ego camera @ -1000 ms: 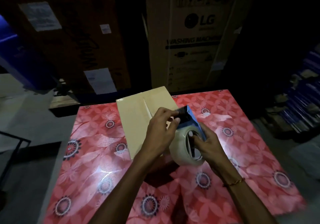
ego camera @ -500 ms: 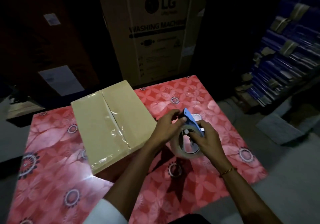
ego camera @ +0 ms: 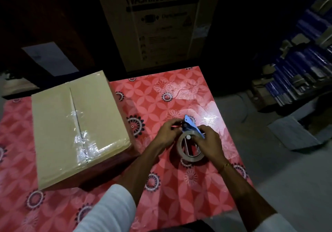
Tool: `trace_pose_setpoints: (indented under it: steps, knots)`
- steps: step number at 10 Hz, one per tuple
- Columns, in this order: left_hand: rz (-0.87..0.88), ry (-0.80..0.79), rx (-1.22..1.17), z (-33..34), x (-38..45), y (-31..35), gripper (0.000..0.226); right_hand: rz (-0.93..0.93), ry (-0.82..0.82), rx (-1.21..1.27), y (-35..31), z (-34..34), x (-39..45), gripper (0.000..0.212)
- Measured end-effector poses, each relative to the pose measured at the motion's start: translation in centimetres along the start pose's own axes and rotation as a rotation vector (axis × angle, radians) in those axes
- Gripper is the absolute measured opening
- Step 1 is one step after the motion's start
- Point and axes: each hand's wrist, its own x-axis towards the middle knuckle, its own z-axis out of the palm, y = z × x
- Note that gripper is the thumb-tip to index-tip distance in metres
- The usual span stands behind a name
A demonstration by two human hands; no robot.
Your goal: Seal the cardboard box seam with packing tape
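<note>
The right hand (ego camera: 209, 142) grips the blue plastic dispenser with its clear tape roll (ego camera: 190, 146); the left hand (ego camera: 168, 133) pinches at its front, probably searching the loose tape end. Better to pull out a short tab before going to the tan cardboard box (ego camera: 75, 127), which lies left on the red flowered table (ego camera: 179, 187), its seam only partly taped.

**A dim storeroom or warehouse packing corner**

From my seat this looks like a goods store, not a home. A tall brown cardboard carton printed "WASHING MACHINE" (ego camera: 158, 25) stands just behind the table covered in red flowered plastic cloth (ego camera: 179, 97). To the right I see stacks of dark blue flat packs (ego camera: 301, 66) piled on the bare grey concrete floor (ego camera: 287, 178). More big dark cartons bearing white paper labels (ego camera: 48, 57) fill the left, poorly lit.
</note>
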Motion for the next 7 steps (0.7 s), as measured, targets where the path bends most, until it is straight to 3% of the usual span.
trace_pose_setpoints:
  steps: [2,5,6,7]
  knots:
    - [-0.037,0.012,0.004,0.9,1.5,0.1,0.049,-0.031,-0.042,-0.032,0.9,-0.1,2.5,0.016]
    - [-0.070,0.031,0.058,1.2,2.0,0.3,0.044,0.017,-0.103,-0.001,1.2,0.1,3.6,0.022]
    - [-0.049,0.143,0.116,0.7,1.9,0.1,0.036,0.002,-0.104,0.003,0.7,-0.1,3.4,0.036]
    - [-0.026,0.264,0.171,-0.4,1.9,0.7,0.036,-0.073,-0.001,-0.031,-0.6,-0.5,3.4,0.042]
